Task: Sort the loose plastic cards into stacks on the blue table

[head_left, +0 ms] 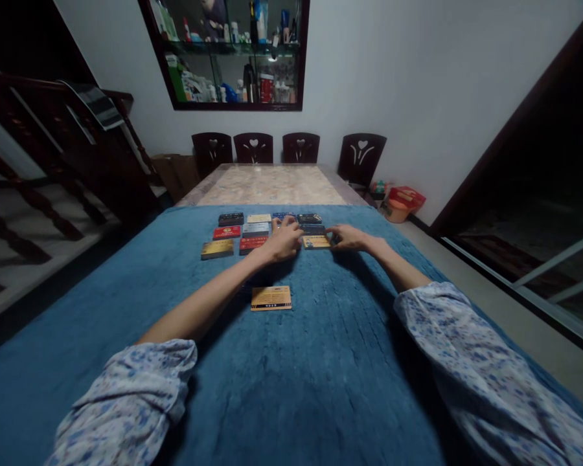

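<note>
A small stack of yellow cards point(317, 242) lies on the blue cloth between my two hands. My left hand point(282, 241) reaches its left edge with curled fingers and covers part of the cards beneath. At the right edge, the bent fingers and thumb of my right hand point(347, 237) touch the same stack. A dark card stack point(313, 229) sits just behind it, close to both hands' fingertips. Nearer to me, one orange-yellow card point(271, 298) lies apart on the cloth.
Other card stacks stand in rows to the left: gold point(217, 248), red point(227, 232), a second red one point(252, 244), pale blue point(255, 229), cream point(259, 219) and black point(230, 219). Another black stack point(309, 219) is behind. Chairs point(362, 155) line the table's far end.
</note>
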### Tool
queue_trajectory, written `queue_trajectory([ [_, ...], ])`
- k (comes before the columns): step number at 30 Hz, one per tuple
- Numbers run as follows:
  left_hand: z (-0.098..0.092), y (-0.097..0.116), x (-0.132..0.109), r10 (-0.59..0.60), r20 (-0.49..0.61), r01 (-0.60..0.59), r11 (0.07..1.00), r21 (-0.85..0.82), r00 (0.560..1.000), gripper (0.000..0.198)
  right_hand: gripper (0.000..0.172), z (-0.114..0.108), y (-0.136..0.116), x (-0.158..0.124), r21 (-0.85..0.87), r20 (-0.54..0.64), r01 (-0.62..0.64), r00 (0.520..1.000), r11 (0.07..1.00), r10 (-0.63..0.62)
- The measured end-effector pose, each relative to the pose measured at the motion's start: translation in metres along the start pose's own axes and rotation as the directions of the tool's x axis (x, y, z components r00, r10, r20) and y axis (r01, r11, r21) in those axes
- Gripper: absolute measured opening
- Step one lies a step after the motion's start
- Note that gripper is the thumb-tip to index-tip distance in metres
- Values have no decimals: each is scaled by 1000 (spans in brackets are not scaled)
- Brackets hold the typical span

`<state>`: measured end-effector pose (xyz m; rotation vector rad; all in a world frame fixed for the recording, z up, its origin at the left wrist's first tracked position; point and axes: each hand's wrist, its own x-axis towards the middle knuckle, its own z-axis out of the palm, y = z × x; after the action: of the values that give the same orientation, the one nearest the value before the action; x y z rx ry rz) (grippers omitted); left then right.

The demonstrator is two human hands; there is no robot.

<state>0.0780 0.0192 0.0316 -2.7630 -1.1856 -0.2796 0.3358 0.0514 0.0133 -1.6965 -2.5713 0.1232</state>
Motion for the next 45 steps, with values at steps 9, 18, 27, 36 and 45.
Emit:
queue_trajectory([
  [9,-1,-13,-49,-8,-51,5,998,-67,999,33,33,-10,-17,-26,3,-265,103,959,995,-98],
  [18,3,-25,-104,-54,-73,40,983,-177,996,28,29,-4,-72,-24,-17,-248,298,924,954,-293],
  [27,5,-29,-154,-96,-45,83,967,-241,994,33,28,7,-130,-12,34,-194,471,868,881,-457],
  [36,5,-37,-181,-97,-22,91,980,-178,995,34,26,17,-179,0,8,-166,646,754,763,-636],
  [45,5,-48,-198,-119,-39,112,982,-152,992,37,39,36,-197,1,72,-196,687,721,723,-665],
])
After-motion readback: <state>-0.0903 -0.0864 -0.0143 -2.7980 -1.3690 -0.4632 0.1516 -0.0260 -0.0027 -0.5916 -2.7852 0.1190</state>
